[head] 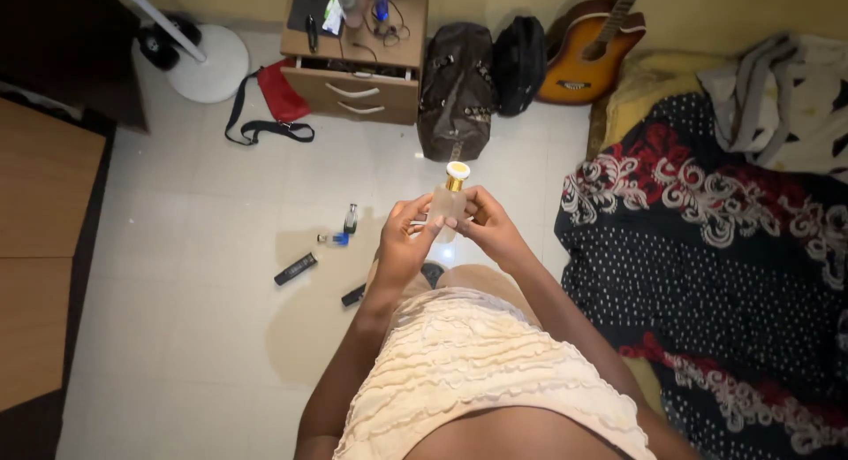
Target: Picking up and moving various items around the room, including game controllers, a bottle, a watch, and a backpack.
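Above the tiled floor (pixel 221 248), at the middle of the view, we see one clear perfume bottle (pixel 447 204) with a gold collar and white cap, held upright between two hands. The left hand (pixel 405 243) curls closed around the bottle's left side; the right hand (pixel 488 226) pinches its right side with bent fingers. On the floor below lie four small items: one upright dark vial (pixel 351 218), one small bottle with a blue cap (pixel 335 239) lying flat, and two black tubes (pixel 295 268) (pixel 353 295). Along the far edge of the floor we count one wooden bedside cabinet (pixel 358 80), one red bag (pixel 281 93), two dark bags (pixel 457 89) (pixel 518 62) and one acoustic guitar (pixel 587 58). At the right edge stands one bed with a patterned cover (pixel 707 248).
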